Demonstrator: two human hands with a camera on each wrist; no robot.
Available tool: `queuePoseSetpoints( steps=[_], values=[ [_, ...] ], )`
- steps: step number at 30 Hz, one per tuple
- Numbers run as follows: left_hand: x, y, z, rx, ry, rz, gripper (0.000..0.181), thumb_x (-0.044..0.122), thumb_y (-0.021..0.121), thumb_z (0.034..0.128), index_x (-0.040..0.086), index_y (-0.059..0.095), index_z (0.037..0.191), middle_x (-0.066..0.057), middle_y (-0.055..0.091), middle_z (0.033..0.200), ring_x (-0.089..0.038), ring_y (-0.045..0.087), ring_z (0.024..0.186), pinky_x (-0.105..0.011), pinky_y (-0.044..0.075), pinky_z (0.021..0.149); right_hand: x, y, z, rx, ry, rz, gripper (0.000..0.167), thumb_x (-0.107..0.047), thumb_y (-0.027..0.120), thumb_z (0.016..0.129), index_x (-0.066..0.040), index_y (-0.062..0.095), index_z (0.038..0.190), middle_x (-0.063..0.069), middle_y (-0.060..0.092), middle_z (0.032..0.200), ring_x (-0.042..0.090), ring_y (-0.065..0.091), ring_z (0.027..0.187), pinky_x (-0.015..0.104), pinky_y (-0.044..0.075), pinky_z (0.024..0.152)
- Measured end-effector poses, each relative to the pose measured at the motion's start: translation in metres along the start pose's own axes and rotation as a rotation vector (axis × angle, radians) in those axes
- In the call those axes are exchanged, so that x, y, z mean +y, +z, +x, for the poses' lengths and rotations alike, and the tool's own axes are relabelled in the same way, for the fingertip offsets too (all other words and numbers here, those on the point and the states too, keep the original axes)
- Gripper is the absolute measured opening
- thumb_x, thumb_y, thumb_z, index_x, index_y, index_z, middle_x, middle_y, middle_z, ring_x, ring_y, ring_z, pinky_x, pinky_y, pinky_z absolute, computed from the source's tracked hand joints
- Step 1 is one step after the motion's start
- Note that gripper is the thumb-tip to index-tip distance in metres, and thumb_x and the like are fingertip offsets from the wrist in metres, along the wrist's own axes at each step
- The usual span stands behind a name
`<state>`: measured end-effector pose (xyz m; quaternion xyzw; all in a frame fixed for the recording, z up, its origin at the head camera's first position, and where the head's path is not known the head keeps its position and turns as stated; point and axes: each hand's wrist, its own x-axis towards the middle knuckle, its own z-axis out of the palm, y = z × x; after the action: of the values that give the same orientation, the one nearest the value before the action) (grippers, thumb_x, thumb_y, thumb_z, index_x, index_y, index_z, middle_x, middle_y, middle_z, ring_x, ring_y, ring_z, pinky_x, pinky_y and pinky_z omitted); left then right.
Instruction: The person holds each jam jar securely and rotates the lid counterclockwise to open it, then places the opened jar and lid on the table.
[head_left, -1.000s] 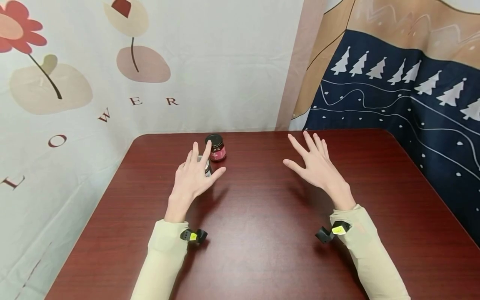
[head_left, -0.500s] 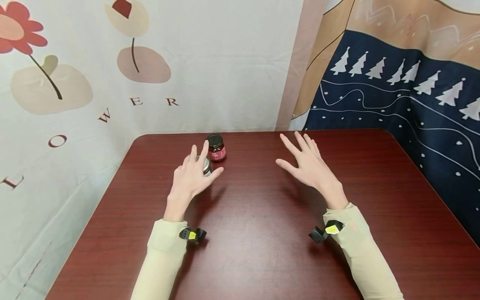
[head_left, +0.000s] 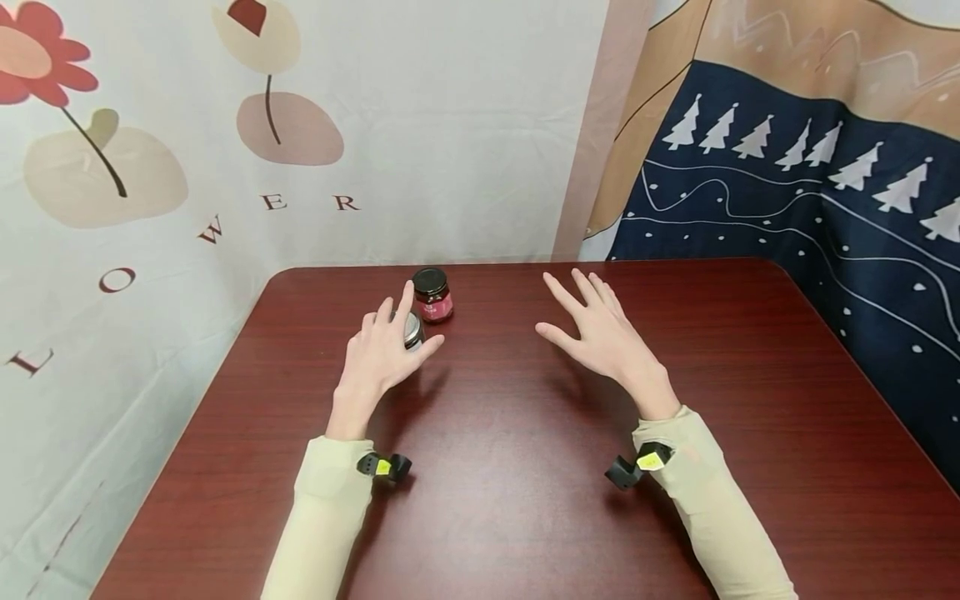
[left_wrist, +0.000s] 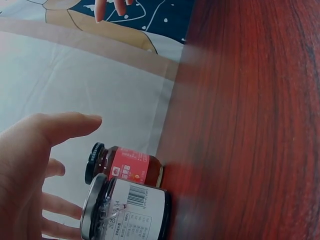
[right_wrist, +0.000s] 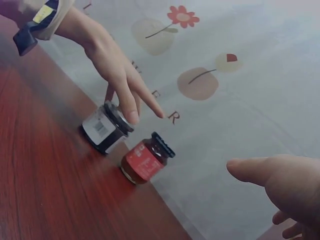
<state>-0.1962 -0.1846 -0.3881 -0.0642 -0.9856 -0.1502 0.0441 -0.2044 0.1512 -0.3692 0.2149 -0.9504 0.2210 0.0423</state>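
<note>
At the back of the table stand two small glass jars. One jar with a pink-red label [head_left: 434, 307] has a black lid. Just in front of it is a jar with a silver lid [head_left: 413, 332] and a white barcode label, partly covered by my left hand [head_left: 378, 354] in the head view. That hand reaches over and beside the silver-lidded jar with fingers spread and thumb out, gripping nothing. In the right wrist view its fingers hang close by the lid; contact cannot be told. My right hand [head_left: 611, 342] hovers to the right of both jars, fingers spread, holding nothing.
The dark red wooden table [head_left: 495, 500] ends at a back edge just behind the jars. A pale curtain [head_left: 465, 150] with flowers and letters hangs behind it, and a navy cloth with white trees [head_left: 750, 183] hangs at the right.
My right hand has moved left, toward the jars. The left hand has shifted slightly left, showing more of the silver lid. Both jars stay in place.
</note>
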Motion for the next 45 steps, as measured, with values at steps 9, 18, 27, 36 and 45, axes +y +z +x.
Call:
queuePoseSetpoints(
  steps=[9,18,27,36,45],
  values=[
    [-0.004,-0.001,0.001,-0.01,-0.014,0.015,0.096,0.068,0.054,0.0916,0.022,0.009,0.164,-0.022,0.045,0.147,-0.044,0.047,0.127,-0.061,0.049,0.087,-0.011,0.003,0.004,0.0,-0.017,0.005,0.077,-0.062,0.051,0.098,-0.032,0.019,0.162,0.02,0.016,0.165,0.042,0.007,0.152,0.058,0.009,0.12],
    [-0.009,0.001,0.001,-0.026,-0.037,0.0,0.098,0.068,0.054,0.0913,0.023,0.007,0.164,-0.021,0.045,0.148,-0.042,0.049,0.127,-0.061,0.049,0.087,-0.023,0.006,0.009,0.015,-0.042,0.037,0.076,-0.061,0.052,0.098,-0.031,0.022,0.162,0.02,0.019,0.164,0.041,0.011,0.151,0.057,0.013,0.12],
    [-0.016,0.002,0.002,-0.039,-0.047,-0.022,0.1,0.067,0.057,0.0901,0.024,0.005,0.164,-0.022,0.045,0.149,-0.044,0.054,0.122,-0.063,0.047,0.088,-0.031,0.013,0.013,0.008,-0.044,0.061,0.076,-0.062,0.051,0.098,-0.032,0.023,0.161,0.018,0.021,0.164,0.04,0.016,0.151,0.056,0.017,0.119],
    [-0.02,0.003,0.002,-0.049,-0.039,-0.042,0.106,0.065,0.064,0.0873,0.026,0.002,0.163,-0.022,0.046,0.147,-0.044,0.058,0.117,-0.064,0.046,0.088,-0.037,0.019,0.018,-0.017,-0.036,0.074,0.077,-0.064,0.05,0.097,-0.035,0.021,0.161,0.016,0.023,0.164,0.037,0.017,0.151,0.055,0.017,0.119],
    [-0.024,0.006,0.001,-0.038,-0.024,-0.067,0.11,0.059,0.072,0.0845,0.025,0.003,0.164,-0.023,0.046,0.145,-0.045,0.056,0.118,-0.065,0.046,0.09,-0.045,0.022,0.022,-0.026,-0.042,0.085,0.076,-0.064,0.05,0.097,-0.035,0.021,0.161,0.016,0.024,0.164,0.034,0.018,0.151,0.055,0.021,0.119]
  ],
)
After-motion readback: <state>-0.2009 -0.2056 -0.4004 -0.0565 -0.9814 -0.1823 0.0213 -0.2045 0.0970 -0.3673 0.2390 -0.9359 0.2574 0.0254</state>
